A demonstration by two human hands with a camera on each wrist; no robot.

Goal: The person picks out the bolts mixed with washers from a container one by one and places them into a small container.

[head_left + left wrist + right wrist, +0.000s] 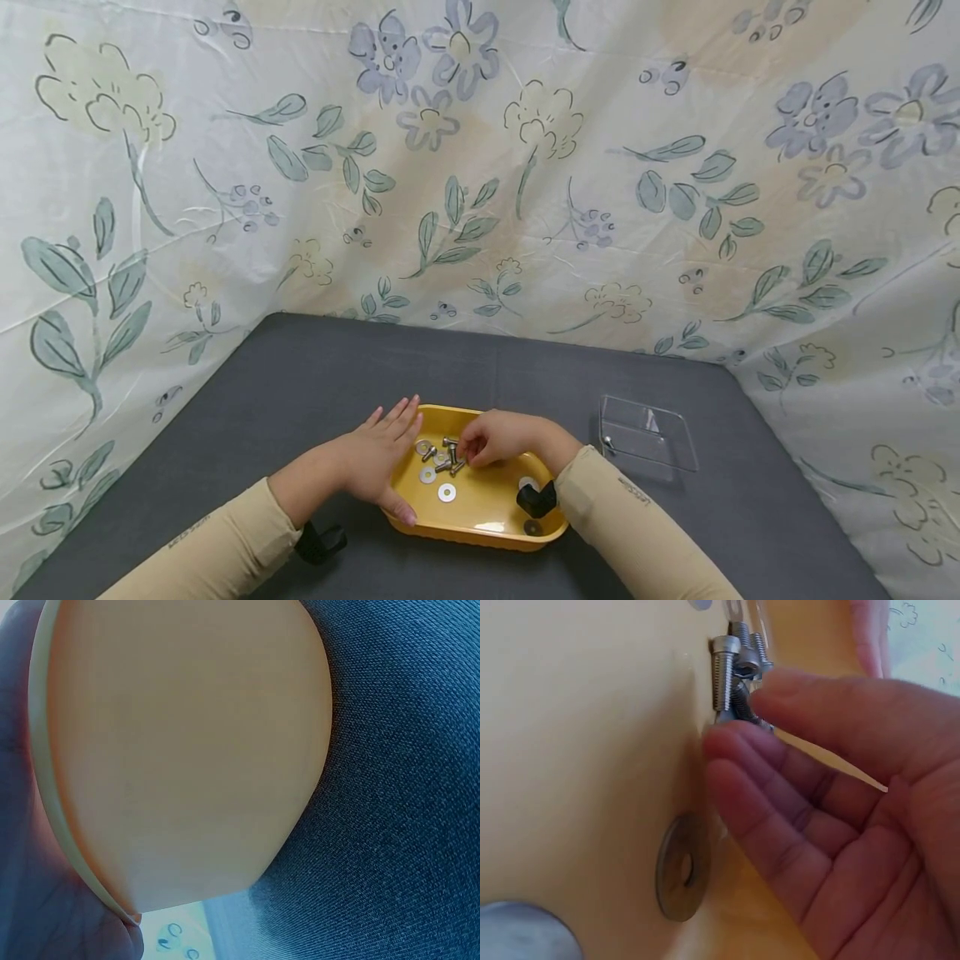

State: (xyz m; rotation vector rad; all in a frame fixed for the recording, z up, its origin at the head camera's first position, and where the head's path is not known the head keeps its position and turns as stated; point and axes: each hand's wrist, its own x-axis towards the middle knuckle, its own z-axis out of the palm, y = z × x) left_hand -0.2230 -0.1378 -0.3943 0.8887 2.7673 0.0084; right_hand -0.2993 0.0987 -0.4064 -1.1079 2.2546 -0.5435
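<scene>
A yellow tray (487, 533) holds a cluster of socket-head bolts (452, 454) and several flat washers (447, 499). My left hand (372, 458) rests spread along the tray's left end, its fingers straight and thumb over the near rim. From the left wrist the tray's outer wall (187, 750) fills much of the view. My right hand (504, 437) reaches inside the tray, loosely bent fingers at the bolts. In the right wrist view, thumb and fingertips stand apart right beside a bolt (724, 671), with a washer (672, 892) below them.
A clear plastic box (660, 464) lies to the right of the tray, with one small bolt (608, 443) at its left side. Dark grey cloth (337, 358) covers the table. A flowered curtain (465, 208) encloses the back and sides.
</scene>
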